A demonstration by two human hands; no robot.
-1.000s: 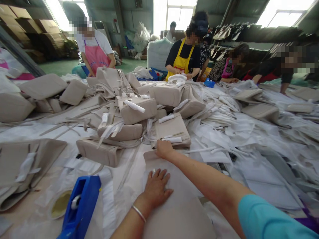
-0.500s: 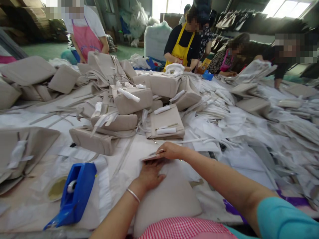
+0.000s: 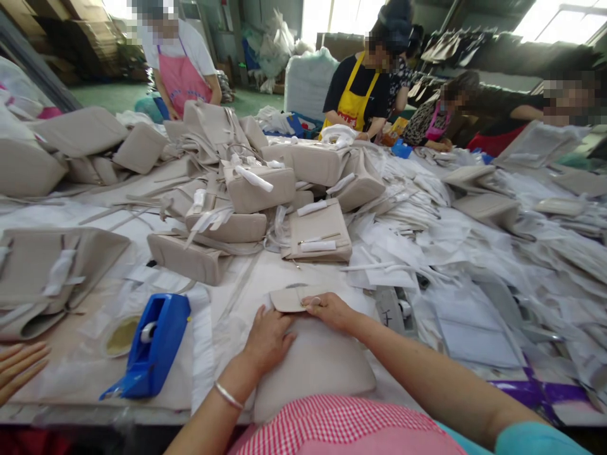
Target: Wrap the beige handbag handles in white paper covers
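A flat beige bag lies in front of me at the near edge of the table. My left hand rests on its upper left part with fingers close together, pressing it down. My right hand pinches the folded-over top flap of the same bag. I wear a silver bangle on my left wrist and a teal sleeve on my right arm.
A blue tape dispenser lies to the left, beside a tape roll. Several beige bags are heaped mid-table, white paper to the right. Another person's fingers show at the far left. People in aprons work across the table.
My right hand has drawn the bag's far edge back toward me and folded it over. The bag slid closer to the table edge; my left hand stayed on it.
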